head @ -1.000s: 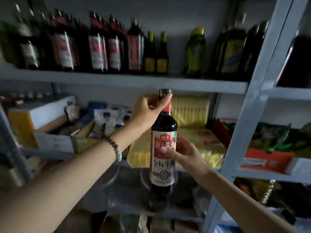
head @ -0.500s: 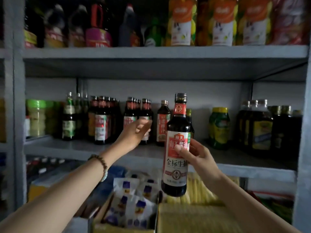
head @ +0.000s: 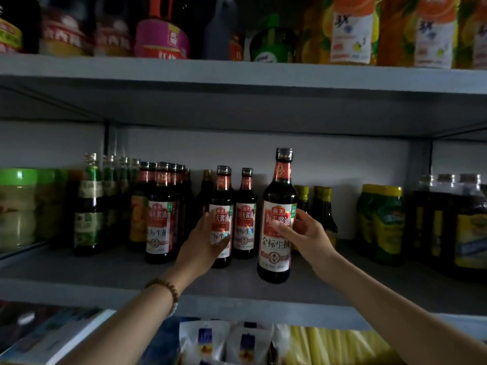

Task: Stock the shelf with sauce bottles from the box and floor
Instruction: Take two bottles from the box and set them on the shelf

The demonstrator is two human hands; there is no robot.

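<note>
My right hand [head: 305,233] gripped the likely heavy, slick glass sauce bottle [head: 275,256] mid-label; my left hand [head: 203,243] clasped a shelved bottle [head: 224,188]

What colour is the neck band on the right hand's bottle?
Red neck band, seen in head view.

A single view is given, taken by a wide-angle camera worn on the head. It is faced forward at the shelving, which is seen from close by. The middle shelf [head: 92,272] is viewed from slightly above, the upper shelf [head: 237,72] from beneath. The left forearm [head: 118,325] and right forearm [head: 395,312] are caught entering from the bottom edge.
</note>
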